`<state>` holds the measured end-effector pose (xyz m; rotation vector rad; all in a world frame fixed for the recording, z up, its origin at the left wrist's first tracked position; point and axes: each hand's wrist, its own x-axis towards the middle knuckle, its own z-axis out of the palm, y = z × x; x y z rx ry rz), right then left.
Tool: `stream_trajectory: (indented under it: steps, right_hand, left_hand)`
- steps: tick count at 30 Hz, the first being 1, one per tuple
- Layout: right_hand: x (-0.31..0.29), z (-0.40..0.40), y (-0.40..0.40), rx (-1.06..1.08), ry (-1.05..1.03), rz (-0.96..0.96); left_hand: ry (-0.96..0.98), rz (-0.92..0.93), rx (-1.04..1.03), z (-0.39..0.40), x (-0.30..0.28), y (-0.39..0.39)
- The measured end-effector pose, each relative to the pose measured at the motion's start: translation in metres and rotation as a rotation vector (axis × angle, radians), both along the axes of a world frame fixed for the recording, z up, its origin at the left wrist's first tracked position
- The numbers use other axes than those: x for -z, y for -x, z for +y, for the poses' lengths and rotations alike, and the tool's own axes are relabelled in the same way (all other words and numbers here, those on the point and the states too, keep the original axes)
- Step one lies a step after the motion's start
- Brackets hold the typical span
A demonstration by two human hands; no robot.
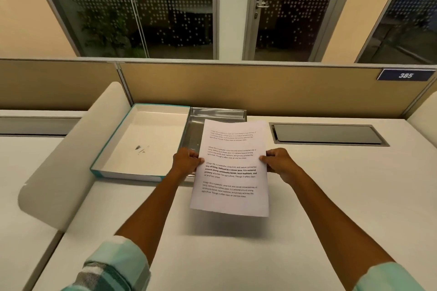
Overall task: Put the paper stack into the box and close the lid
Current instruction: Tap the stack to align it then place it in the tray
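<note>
I hold a white paper stack point(230, 168) with printed paragraphs in the air above the desk, tilted up toward me. My left hand point(185, 160) grips its left edge and my right hand point(277, 162) grips its right edge. Behind the stack lies the box: a shiny silver tray point(212, 117) lined inside, partly hidden by the paper. Beside it on the left lies the open lid point(142, 146), teal-edged and white inside, with a small dark smudge on it.
A white desk point(331, 196) carries a grey cable hatch point(328, 134) at the back right. A curved white divider point(71, 160) stands to the left of the lid. A tan partition point(260, 87) with a "385" plate point(405, 75) closes the back.
</note>
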<state>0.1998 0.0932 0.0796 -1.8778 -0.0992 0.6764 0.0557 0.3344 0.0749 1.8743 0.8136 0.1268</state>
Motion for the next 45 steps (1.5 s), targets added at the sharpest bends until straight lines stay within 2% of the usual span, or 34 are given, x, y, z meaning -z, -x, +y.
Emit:
stream_trajectory:
  steps: [9,19,40,45]
  right_hand:
    - [0.004,0.082,-0.039,0.067,0.078,0.036]
    - [0.026,0.136,-0.086,0.133,0.226,0.013]
    - [0.07,0.172,-0.117,0.089,0.497,-0.25]
    - [0.067,0.174,-0.114,0.016,0.547,-0.249]
  left_hand:
    - [-0.085,0.029,-0.006,0.069,0.006,-0.04]
    - [-0.173,0.099,0.039,0.107,0.025,-0.096]
    - [-0.387,0.223,0.011,0.11,0.064,-0.148]
    - [-0.408,0.238,0.089,0.105,0.064,-0.148]
